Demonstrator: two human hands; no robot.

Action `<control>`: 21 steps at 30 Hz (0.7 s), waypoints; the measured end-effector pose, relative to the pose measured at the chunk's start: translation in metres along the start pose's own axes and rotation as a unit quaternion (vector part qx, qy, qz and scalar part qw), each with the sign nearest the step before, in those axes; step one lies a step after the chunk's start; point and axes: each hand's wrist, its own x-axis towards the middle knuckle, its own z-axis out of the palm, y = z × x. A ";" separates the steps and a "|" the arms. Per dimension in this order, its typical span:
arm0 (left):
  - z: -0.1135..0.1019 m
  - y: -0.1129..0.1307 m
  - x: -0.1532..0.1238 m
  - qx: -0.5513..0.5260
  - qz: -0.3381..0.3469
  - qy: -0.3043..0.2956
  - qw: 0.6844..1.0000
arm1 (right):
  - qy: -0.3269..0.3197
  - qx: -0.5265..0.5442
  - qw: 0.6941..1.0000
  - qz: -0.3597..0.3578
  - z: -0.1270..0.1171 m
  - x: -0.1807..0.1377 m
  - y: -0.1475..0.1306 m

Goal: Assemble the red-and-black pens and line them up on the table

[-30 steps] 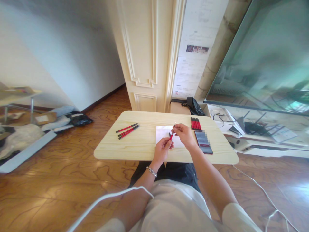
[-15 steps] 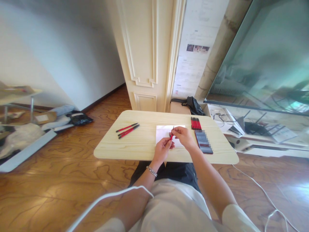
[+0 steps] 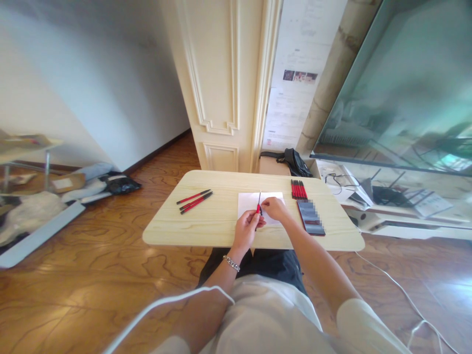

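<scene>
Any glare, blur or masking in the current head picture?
Head view: bright glare on the wooden floor, lower right; head view: reflections across the glass panel; head view: pixelation over part of the phone; head view: the left hand's red pen lacks fine detail.

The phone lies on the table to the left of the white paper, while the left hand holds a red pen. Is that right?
Not quite: the phone lies on the table to the right of the white paper, as the head view shows. The left hand does hold a red pen.
</scene>
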 end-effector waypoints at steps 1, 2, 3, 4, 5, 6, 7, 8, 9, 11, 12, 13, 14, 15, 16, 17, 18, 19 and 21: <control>0.000 0.000 0.000 -0.001 -0.001 0.001 1.000 | -0.005 -0.020 1.000 0.005 0.001 0.001 -0.002; 0.000 0.000 0.000 -0.001 -0.001 0.000 1.000 | -0.007 -0.034 0.999 0.010 0.002 0.001 -0.004; 0.000 0.000 0.000 -0.001 -0.001 0.000 1.000 | -0.009 -0.044 0.999 0.015 0.002 0.001 -0.005; 0.000 0.000 0.000 -0.001 0.000 0.001 1.000 | -0.012 -0.052 0.998 0.021 0.002 0.002 -0.007; 0.000 -0.001 0.000 -0.001 0.001 0.002 1.000 | -0.017 -0.059 0.998 0.026 0.002 0.002 -0.008; 0.000 -0.001 0.000 -0.002 0.001 0.002 1.000 | -0.023 -0.066 0.997 0.028 0.002 0.003 -0.009; 0.000 -0.002 0.001 -0.002 0.000 0.001 1.000 | -0.029 -0.072 0.997 0.028 0.001 0.004 -0.009; 0.000 -0.002 0.001 -0.003 0.000 -0.001 1.000 | -0.033 -0.078 0.996 0.029 0.000 0.004 -0.010; 0.000 -0.003 0.001 -0.003 -0.001 -0.002 1.000 | -0.038 -0.083 0.995 0.030 0.000 0.005 -0.010; -0.001 -0.003 0.001 -0.003 -0.002 -0.007 1.000 | -0.045 -0.095 0.994 0.036 -0.001 0.007 -0.011; -0.001 -0.003 0.001 -0.003 -0.001 -0.008 1.000 | -0.048 -0.101 0.993 0.040 -0.001 0.008 -0.012; -0.001 -0.003 0.001 -0.002 -0.001 -0.008 1.000 | -0.051 -0.107 0.992 0.043 -0.001 0.010 -0.013; -0.001 -0.003 0.001 -0.001 -0.001 -0.007 1.000 | -0.054 -0.115 0.991 0.045 0.000 0.011 -0.014; -0.001 -0.002 0.001 -0.001 -0.002 -0.006 1.000 | -0.057 -0.123 0.990 0.048 0.000 0.012 -0.015; -0.001 -0.002 0.000 -0.001 -0.004 -0.004 1.000 | -0.058 -0.133 0.988 0.052 0.000 0.013 -0.016; -0.001 -0.001 0.000 -0.001 -0.005 -0.002 1.000 | -0.058 -0.145 0.986 0.058 0.000 0.014 -0.018; -0.001 -0.001 0.000 -0.002 -0.006 -0.002 1.000 | -0.058 -0.155 0.984 0.064 0.001 0.015 -0.019; 0.000 0.000 0.000 -0.004 -0.005 -0.003 1.000 | -0.057 -0.164 0.982 0.068 0.001 0.014 -0.019; 0.000 0.001 0.000 -0.005 -0.002 -0.005 1.000 | -0.058 -0.172 0.981 0.066 0.002 0.013 -0.019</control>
